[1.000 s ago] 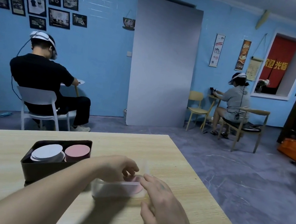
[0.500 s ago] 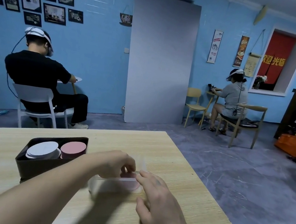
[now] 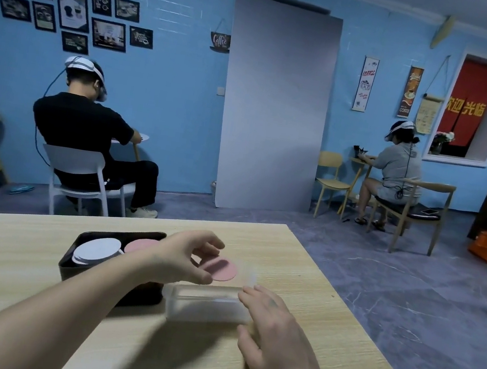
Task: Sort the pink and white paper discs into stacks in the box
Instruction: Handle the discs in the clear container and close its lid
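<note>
Hands first. Left hand [image 3: 182,259] is raised, thumb and fingers curled, pinching one pink disc by its edge. Right hand [image 3: 273,332] is open with its fingers straight and the tips touching the right end of the clear container; it holds nothing.

Desk [image 3: 16,260]: pale wood, under both forearms, carrying everything below.

Dark box [image 3: 78,274]: left of the left hand and touching or just beside its wrist; I cannot tell which. It takes the sorted stacks.

Clear container [image 3: 204,305]: between the two hands, below the left hand's fingers. I cannot make out any further discs through its walls.

White stack [image 3: 97,252]: in the box, on the side farther from the left hand. The top discs are slightly fanned.

Pink stack [image 3: 138,246]: in the box, just behind the left wrist and partly hidden by it.

Pink disc [image 3: 222,272]: hangs from the left fingers on their right side, roughly level, over the far part of the container.

Change: one second and half a second ago the left hand was down in the container with its fingertips at a pink disc. It has since come up with the disc in its grip. The right hand has kept bracing the container.

Reading: the pick-up looks done. The remaining move is probably a short carry leftward to the pink stack. The light disc could slip or land off-centre.
</note>
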Action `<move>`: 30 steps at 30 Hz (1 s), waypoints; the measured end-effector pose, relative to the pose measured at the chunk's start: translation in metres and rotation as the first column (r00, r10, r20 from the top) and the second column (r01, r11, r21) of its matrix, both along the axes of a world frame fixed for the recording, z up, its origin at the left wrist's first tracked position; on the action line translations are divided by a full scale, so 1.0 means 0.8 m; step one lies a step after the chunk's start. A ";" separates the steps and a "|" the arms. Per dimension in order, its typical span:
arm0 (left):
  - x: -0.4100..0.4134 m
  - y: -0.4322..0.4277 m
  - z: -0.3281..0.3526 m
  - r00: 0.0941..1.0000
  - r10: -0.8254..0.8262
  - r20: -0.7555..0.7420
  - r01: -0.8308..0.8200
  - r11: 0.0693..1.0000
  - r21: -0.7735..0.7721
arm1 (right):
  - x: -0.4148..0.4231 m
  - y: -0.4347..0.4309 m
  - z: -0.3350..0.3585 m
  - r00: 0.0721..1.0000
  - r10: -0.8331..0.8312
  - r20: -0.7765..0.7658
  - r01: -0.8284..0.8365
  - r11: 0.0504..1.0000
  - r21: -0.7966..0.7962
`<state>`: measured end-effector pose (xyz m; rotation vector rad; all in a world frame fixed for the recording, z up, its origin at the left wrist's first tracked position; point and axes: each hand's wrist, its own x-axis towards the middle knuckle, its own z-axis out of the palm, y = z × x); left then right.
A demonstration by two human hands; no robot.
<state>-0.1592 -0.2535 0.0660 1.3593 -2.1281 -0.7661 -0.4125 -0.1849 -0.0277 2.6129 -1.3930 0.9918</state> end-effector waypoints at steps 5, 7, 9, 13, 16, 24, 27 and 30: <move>0.043 0.026 0.012 0.993 0.076 -0.086 -0.083 0.993 -0.085 | 0.024 -0.001 0.005 0.993 0.010 -0.116 -0.017 0.998 -0.056; 0.061 0.033 0.013 0.991 0.116 -0.071 -0.124 0.986 -0.115 | 0.033 -0.001 0.009 0.990 0.013 -0.143 -0.022 0.998 -0.060; 0.079 0.039 0.012 0.985 0.164 -0.050 -0.169 0.977 -0.133 | 0.041 0.000 0.013 0.988 0.024 -0.153 -0.032 0.998 -0.051; 0.110 0.044 0.004 0.963 0.269 -0.005 -0.266 0.949 -0.170 | 0.059 0.002 0.011 0.987 0.021 -0.159 -0.030 0.998 -0.057; 0.127 0.044 -0.003 0.942 0.335 -0.005 -0.330 0.924 -0.192 | 0.068 0.004 0.006 0.986 0.009 -0.167 -0.023 0.997 -0.080; 0.142 0.023 -0.009 0.929 0.369 0.040 -0.360 0.922 -0.144 | 0.068 0.003 0.003 0.985 -0.003 -0.170 -0.017 0.993 -0.117; 0.144 0.014 -0.012 0.918 0.386 0.092 -0.374 0.919 -0.126 | 0.067 0.000 0.000 0.985 0.000 -0.170 -0.020 0.993 -0.118; 0.144 0.009 -0.014 0.906 0.404 0.129 -0.388 0.912 -0.135 | 0.067 -0.001 -0.001 0.987 0.007 -0.160 -0.027 0.992 -0.123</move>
